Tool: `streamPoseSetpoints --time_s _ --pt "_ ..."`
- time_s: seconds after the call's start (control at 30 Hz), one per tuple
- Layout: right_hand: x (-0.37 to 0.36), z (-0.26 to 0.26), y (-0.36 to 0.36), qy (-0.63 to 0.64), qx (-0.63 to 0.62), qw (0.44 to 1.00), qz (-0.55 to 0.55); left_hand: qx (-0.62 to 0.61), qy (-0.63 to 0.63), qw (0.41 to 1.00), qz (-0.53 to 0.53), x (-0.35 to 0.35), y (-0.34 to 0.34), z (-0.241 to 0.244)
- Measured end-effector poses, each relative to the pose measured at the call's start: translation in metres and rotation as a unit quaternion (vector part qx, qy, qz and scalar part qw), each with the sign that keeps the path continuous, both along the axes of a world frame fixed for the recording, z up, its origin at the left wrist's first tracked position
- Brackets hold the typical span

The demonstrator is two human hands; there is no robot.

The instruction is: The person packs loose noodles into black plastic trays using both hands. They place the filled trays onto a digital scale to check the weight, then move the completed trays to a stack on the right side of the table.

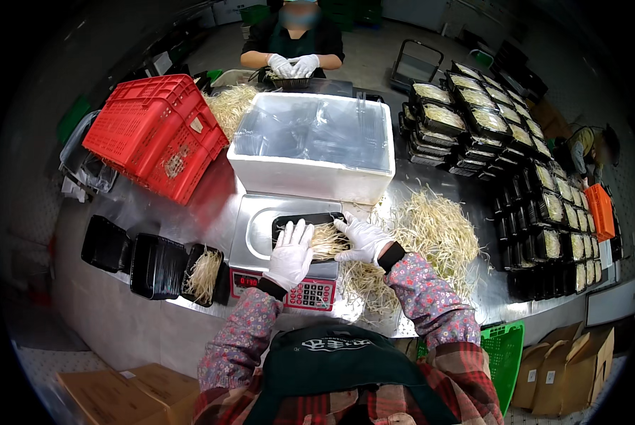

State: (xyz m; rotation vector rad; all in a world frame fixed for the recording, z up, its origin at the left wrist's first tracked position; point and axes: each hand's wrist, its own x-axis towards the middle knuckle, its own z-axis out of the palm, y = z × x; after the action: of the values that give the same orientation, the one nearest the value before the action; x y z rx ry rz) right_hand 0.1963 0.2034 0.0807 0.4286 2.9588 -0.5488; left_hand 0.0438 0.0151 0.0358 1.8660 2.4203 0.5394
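A black plastic tray (pixel 317 217) rests on the steel pan of a digital scale (pixel 253 207), with bean sprouts (pixel 325 241) heaped in its right part. Over the tray's left half lies my left hand (pixel 291 257), white-gloved, palm down and fingers extended, hiding part of it. At the right end, my gloved right hand (pixel 364 239) has thumb and fingers spread around the sprouts, close to the rim. Neither hand grips anything that I can make out. Beyond my right hand spreads a loose pile of bean sprouts (pixel 434 228).
A white foam box (pixel 312 183) with clear plastic lids stands behind the scale. To its left leans a red crate (pixel 152 133). Stacked empty trays (pixel 155 265) and a sprout-filled tray (pixel 203 276) line the left front. Packed trays (pixel 487 119) rise at right. Opposite, a gloved co-worker (pixel 293 66) handles a tray.
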Motion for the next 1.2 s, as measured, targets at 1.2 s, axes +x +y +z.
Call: streamPoseSetpoints --time_s 1.2 --pt "-0.022 -0.041 -0.079 0.250 -0.062 0.960 -0.108 0.101 -0.043 0.994 0.004 -0.004 0.007 -0.011"
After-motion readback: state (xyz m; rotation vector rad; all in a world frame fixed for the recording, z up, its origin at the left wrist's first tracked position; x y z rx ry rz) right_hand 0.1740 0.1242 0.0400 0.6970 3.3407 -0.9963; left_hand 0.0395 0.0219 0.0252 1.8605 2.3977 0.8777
